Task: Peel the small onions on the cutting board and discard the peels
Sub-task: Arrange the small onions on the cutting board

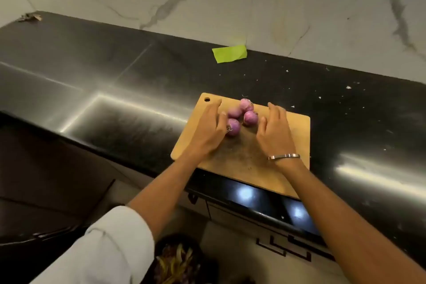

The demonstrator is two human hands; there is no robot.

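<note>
My left hand [208, 128] and right hand [274, 130], fingers loose and grasping nothing, flank the four onions [239, 116] mid-board [292, 136]; a careless nudge could roll one off the far edge.

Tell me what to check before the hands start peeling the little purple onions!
1. Onions on the cutting board: ok, four small onions sit together near its far edge.
2. Hands free: ok, the left hand and right hand are open on either side of the onions; the left thumb touches the nearest one.
3. Skins on: cannot tell, too blurred, though roots show.
4. Place for peels: ok, a dark bin with scraps stands below the counter.
5. Board steady: not ok, its near edge hangs over the counter edge.
</note>
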